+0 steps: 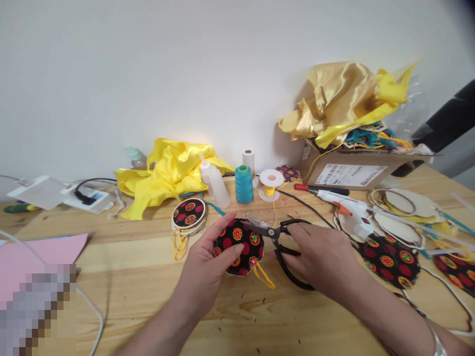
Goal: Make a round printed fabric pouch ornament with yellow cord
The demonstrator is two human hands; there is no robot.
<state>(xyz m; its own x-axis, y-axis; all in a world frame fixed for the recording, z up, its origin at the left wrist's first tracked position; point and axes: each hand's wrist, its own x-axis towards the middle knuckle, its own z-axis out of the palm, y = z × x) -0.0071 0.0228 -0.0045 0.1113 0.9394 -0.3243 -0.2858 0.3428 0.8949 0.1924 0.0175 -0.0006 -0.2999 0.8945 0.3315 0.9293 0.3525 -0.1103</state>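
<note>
My left hand (208, 264) grips a round disc covered in black fabric with red and orange circles (243, 242), thumb on its face, fingers behind. A yellow cord (264, 277) hangs from its lower edge. My right hand (321, 257) is closed on black-handled scissors (274, 231), whose blades point left and lie across the disc's upper edge. Both hands hover just above the wooden table (148, 287).
Behind stand a teal thread cone (244, 184), a white squeeze bottle (217, 185), a yellow thread spool (270, 184) and a stack of fabric-covered discs (189, 215). A glue gun (349, 207), fabric rounds (391, 259) and a cardboard box (356, 170) sit right. Pink paper (40, 257) lies left.
</note>
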